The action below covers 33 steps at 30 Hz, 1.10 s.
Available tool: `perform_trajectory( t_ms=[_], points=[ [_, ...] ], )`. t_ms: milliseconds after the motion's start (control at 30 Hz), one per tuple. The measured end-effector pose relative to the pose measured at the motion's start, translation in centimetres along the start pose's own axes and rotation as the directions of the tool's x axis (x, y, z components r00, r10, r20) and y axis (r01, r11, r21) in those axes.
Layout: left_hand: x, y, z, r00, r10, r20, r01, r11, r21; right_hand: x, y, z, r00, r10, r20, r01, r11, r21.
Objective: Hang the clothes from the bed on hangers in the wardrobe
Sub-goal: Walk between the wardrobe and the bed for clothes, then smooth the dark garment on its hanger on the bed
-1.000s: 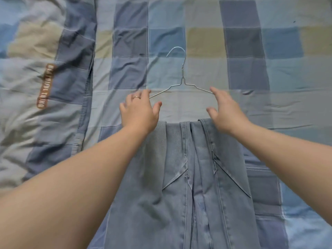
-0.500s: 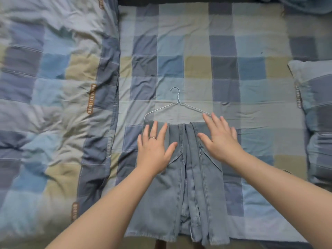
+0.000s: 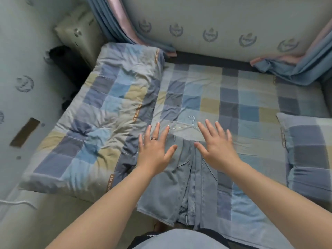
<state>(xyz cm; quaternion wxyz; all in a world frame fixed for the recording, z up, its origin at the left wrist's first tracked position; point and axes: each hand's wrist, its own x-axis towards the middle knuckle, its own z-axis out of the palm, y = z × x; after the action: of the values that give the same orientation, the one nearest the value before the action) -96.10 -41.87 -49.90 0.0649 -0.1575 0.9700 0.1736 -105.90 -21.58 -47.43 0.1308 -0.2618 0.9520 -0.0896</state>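
Note:
Light blue folded jeans (image 3: 186, 178) lie flat on the checked bedsheet (image 3: 248, 108), reaching to the bed's near edge. A thin wire hanger (image 3: 190, 125) rests on the sheet just beyond their far end, its hook pointing away from me. My left hand (image 3: 155, 150), wearing a ring, is spread with straight fingers over the jeans' left far corner. My right hand (image 3: 216, 146) is spread the same way over their right far corner, its fingers covering the hanger's right arm. Neither hand holds anything.
A folded checked quilt (image 3: 100, 126) fills the bed's left side. A matching pillow (image 3: 309, 155) lies at the right edge. Blue and pink curtains (image 3: 294, 69) hang along the patterned wall behind the bed. A pale box (image 3: 79, 33) stands in the far left corner.
My head has pulled back and up, so more of the room shows. Both hands have left the hanger, slid back toward me and now lie spread over the jeans' far end.

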Motion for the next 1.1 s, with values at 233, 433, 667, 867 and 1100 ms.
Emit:
perform_trajectory(
  t_ms=[233,433,667,867,1100],
  points=[
    [-10.7,-1.6,-0.6,0.930,-0.354,-0.099,0.352,0.935,-0.037,-2.6,-4.6,1.2,0.921,-0.372,0.120,0.373,0.928,0.013],
    [-22.5,-3.7,-1.5,0.700,-0.686,-0.198,0.677,0.726,-0.124,-6.4,-13.3,2.9,0.680,-0.692,0.242,0.709,0.705,0.024],
    [-39.4,-5.9,-2.7,0.303,-0.898,-0.319,0.870,0.398,-0.293,-16.4,-26.8,5.1,0.262,-0.924,0.278,0.949,0.299,0.101],
    [-57.2,-5.7,-2.3,-0.060,-0.921,-0.384,0.892,0.123,-0.434,-30.3,-37.2,7.8,-0.128,-0.966,0.225,0.981,-0.090,0.172],
    [-78.6,-2.3,-3.4,-0.400,-0.770,-0.496,0.853,-0.116,-0.508,-50.8,-47.8,8.5,-0.510,-0.858,0.062,0.842,-0.484,0.238]
  ],
)
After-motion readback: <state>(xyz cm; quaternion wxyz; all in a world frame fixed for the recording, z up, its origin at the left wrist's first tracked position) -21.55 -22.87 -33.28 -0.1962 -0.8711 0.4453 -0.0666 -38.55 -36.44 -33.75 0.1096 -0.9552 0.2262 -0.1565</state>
